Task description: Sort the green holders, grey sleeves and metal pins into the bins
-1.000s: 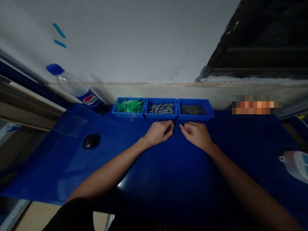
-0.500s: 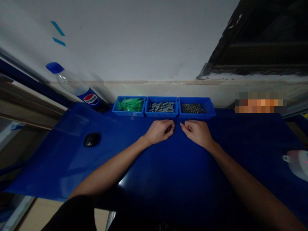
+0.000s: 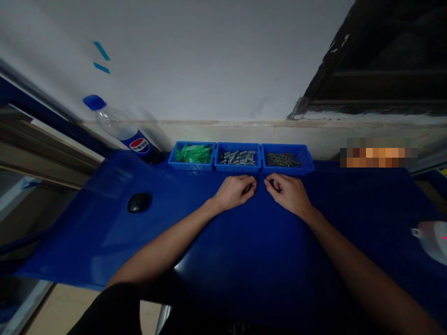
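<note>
My left hand (image 3: pixel 236 191) rests on the blue tabletop (image 3: pixel 244 246), its fingers curled into a loose fist with nothing visible inside. Facing it across a small gap, my right hand (image 3: pixel 289 192) is curled too, thumb and index finger almost meeting around a hollow. Just beyond both hands stand three blue bins in a row. Green plastic pieces (image 3: pixel 194 152) fill the left bin (image 3: pixel 192 166). In the middle bin (image 3: pixel 237 169) lie several short grey metal cylinders (image 3: pixel 239 157). Thin screws or nails (image 3: pixel 283 160) lie in the right bin (image 3: pixel 309 164).
A Pepsi bottle (image 3: pixel 138 142) stands at the back left, near the wall. On the left of the table sits a black computer mouse (image 3: pixel 138 203). A whitish container (image 3: pixel 435 241) is at the right edge. A blurred-out patch (image 3: pixel 379 153) covers something at the back right.
The view has shifted slightly, so everything on the left appears a little further right. My hands keep nearly the same pose, with the right fingertips curled slightly closer together.
</note>
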`<state>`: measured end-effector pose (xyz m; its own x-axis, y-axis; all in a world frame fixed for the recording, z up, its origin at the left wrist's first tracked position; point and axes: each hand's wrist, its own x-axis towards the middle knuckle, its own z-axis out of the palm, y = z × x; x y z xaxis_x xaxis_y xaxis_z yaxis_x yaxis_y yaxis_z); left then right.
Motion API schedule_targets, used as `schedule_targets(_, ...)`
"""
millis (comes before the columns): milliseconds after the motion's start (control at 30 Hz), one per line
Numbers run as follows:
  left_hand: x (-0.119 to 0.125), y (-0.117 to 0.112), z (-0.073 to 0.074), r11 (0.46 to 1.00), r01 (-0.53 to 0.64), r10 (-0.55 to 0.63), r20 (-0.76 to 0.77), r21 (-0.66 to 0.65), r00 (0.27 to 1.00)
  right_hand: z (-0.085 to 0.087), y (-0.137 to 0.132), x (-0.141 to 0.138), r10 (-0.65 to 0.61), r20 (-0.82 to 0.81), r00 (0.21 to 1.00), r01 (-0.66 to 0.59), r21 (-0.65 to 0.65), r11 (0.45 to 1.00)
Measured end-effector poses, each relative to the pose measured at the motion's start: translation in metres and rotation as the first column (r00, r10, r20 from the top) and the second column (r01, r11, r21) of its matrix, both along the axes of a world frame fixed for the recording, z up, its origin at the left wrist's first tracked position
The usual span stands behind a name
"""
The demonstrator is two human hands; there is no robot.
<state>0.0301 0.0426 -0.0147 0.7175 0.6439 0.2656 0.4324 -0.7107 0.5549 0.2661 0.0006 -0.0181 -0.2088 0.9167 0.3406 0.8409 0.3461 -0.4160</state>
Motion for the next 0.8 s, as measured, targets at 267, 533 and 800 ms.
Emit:
schedule_targets(267, -0.01, -0.002, 0.032, 0.846, -0.228, 0.292, -0.061, 0.483, 0.954, 0.0, -0.004, 0.0, 0.04, -0.081, 0.996, -0.031, 0.107, 0.994)
schedule_targets(533, -0.026, 0.022, 0.05, 0.854, -0.213, 0.403, -0.344, 0.475, 0.848, 0.022, -0.006, -0.007, 0.039, -0.196, 0.98, -0.005, 0.169, 0.986)
schedule_targets(800, -0.033, 0.02, 0.042, 0.861, -0.135, 0.301, -0.278, 0.49, 0.912, 0.024, 0.003, -0.021, -0.123, -0.498, 0.858, 0.101, -0.07, 0.992)
